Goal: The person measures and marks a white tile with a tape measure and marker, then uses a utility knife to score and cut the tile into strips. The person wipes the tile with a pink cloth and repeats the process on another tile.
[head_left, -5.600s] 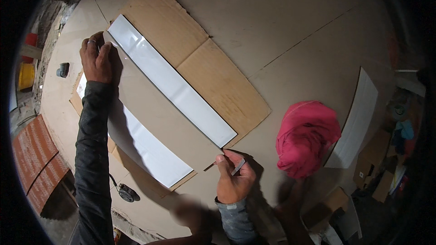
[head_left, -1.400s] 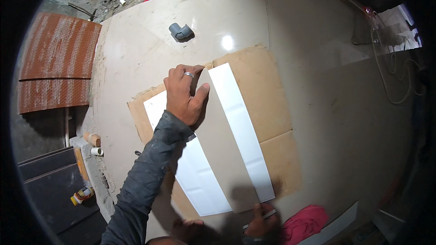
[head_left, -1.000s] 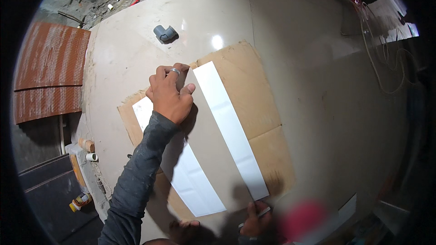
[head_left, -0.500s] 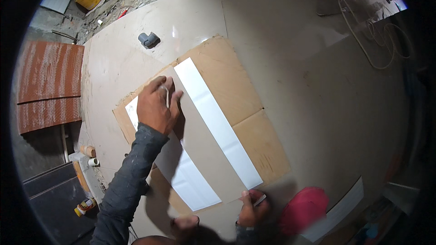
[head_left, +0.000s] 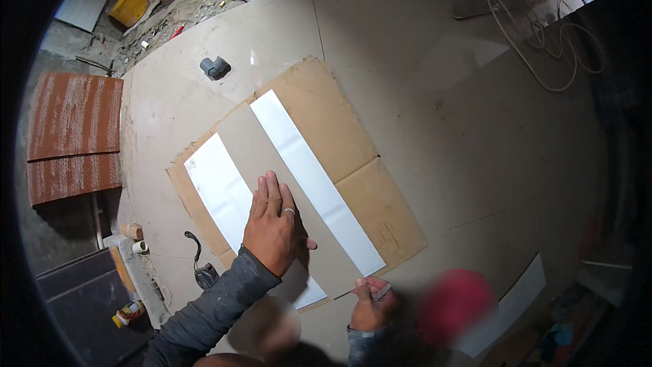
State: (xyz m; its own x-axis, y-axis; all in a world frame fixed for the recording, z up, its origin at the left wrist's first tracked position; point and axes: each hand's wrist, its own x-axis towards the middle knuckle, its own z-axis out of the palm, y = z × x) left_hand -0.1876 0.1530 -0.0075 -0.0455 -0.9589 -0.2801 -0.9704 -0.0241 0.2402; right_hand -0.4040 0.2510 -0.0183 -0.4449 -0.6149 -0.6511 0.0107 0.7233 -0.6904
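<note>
A white sheet or tile [head_left: 210,160] lies slanted on flattened cardboard [head_left: 353,122]. Along it runs a grey-beige strip [head_left: 251,143], with white showing on both sides. My left hand [head_left: 272,238] rests flat on the strip's lower half, fingers stretched, a ring on one. At the near end of the strip, my right hand [head_left: 372,302] pinches a thin, pale, stick-like thing [head_left: 384,291] whose kind I cannot make out. Left of my left forearm lies a black tape measure [head_left: 206,276] with a strap.
A grey pipe elbow [head_left: 215,68] lies on the floor tiles beyond the cardboard. Brown corrugated sheets [head_left: 75,129] are at the left. A blurred pink rounded thing [head_left: 456,307] and a white offcut [head_left: 509,309] lie right of my right hand. A pale cable [head_left: 519,61] loops far right.
My left hand has slid down the strip toward me and flattened out. The tape measure has come into sight beside my forearm. My right hand stays at the strip's near end.
</note>
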